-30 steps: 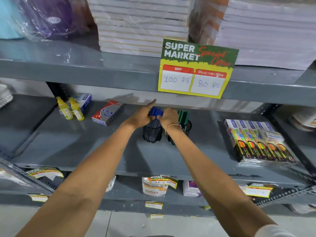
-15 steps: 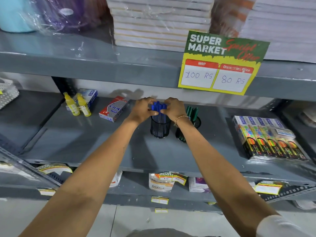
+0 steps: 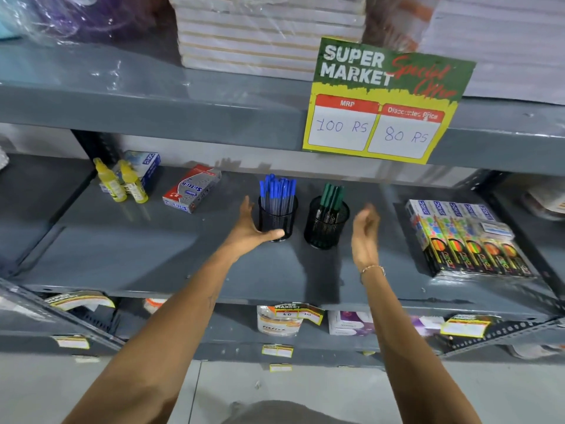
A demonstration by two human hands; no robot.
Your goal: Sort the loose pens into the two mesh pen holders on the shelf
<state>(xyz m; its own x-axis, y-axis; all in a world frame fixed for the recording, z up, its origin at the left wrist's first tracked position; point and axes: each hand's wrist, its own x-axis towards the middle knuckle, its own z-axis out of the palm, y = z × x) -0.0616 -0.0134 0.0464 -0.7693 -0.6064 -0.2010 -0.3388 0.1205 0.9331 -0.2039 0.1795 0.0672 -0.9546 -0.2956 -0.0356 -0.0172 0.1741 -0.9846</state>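
Observation:
Two black mesh pen holders stand side by side on the grey middle shelf (image 3: 153, 255). The left holder (image 3: 282, 220) is full of several blue-capped pens (image 3: 277, 191). The right holder (image 3: 326, 229) has a few green-capped pens (image 3: 331, 197). My left hand (image 3: 249, 229) is open, palm cupped against the left side and base of the blue-pen holder, thumb under its front. My right hand (image 3: 365, 232) is open and empty, held edge-on a little to the right of the green-pen holder, not touching it. No loose pens lie on the shelf.
Two yellow bottles (image 3: 122, 185) and a red-grey box (image 3: 192, 189) sit at the shelf's left. Marker packs (image 3: 467, 237) lie at the right. A price sign (image 3: 385, 101) hangs from the shelf above, over the holders. Paper stacks (image 3: 266, 32) rest on the upper shelf.
Both hands have let go of the blue pen tops and dropped apart: the left to the blue holder's side, the right out beyond the green holder. The view has moved closer.

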